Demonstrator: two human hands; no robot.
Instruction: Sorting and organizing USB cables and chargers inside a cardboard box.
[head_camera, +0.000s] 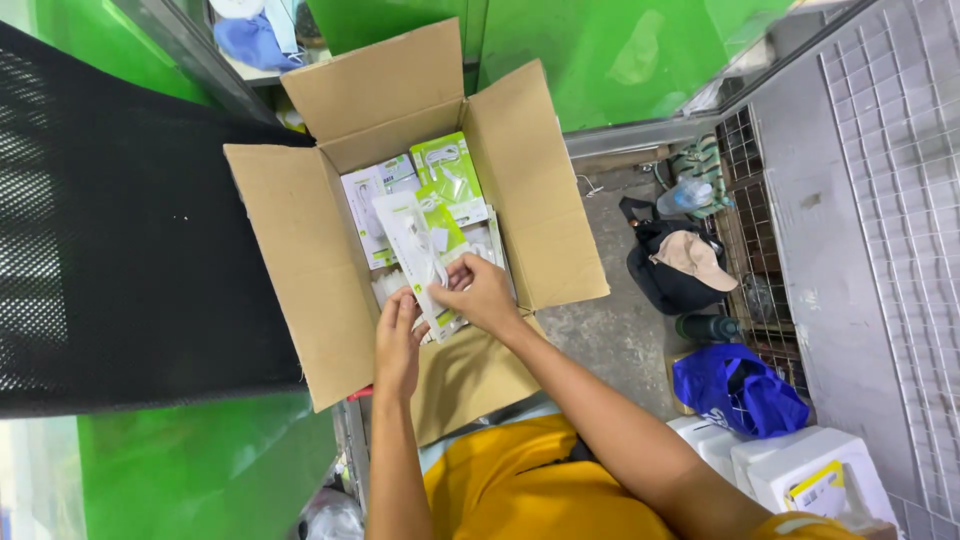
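Overhead view of a person in a yellow shirt at an open cardboard box (300, 270) filled with small green-and-white retail packs (450, 175). Both hands hold one long clear-wrapped white pack (418, 255) just above the others: the left hand (398, 340) steadies its lower end, apparently pinching it, and the right hand (485, 292) curls its fingers around its right edge. The step in hand looks like handling a single pack; the next move calls for a firm two-handed grip clear of the box flaps.
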